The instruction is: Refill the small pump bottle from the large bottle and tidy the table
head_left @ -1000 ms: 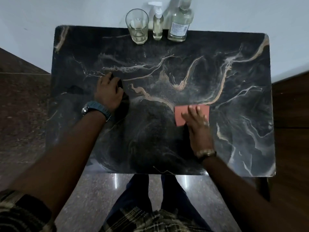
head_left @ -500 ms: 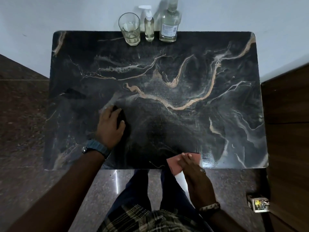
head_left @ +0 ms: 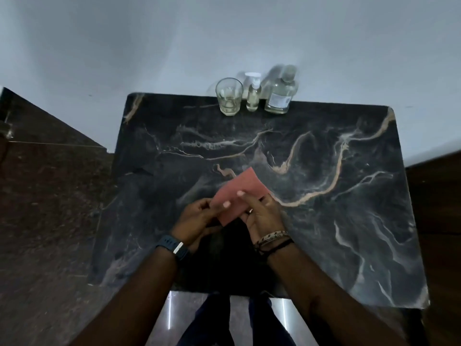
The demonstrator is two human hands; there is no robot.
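Observation:
A pink cloth [head_left: 239, 193] is held above the middle of the dark marble table [head_left: 336, 196]. My left hand [head_left: 197, 218] pinches its left edge and my right hand [head_left: 262, 213] grips its lower right part, fingers over the top. At the table's back edge stand a clear glass [head_left: 229, 99] with a little pale liquid, the small pump bottle [head_left: 253, 93] with a white pump head, and the large clear bottle [head_left: 280, 92] with a white label. All three stand upright in a row against the wall.
A pale wall [head_left: 224, 33] rises behind the table. Dark stone flooring [head_left: 50, 208] lies to the left and a wooden surface [head_left: 439, 208] to the right. My legs [head_left: 224, 320] show below the table's near edge.
Both hands left the tabletop and came together. The pink cloth, earlier pressed flat by my right hand at the near edge, is lifted and held by both hands. The camera tilted up.

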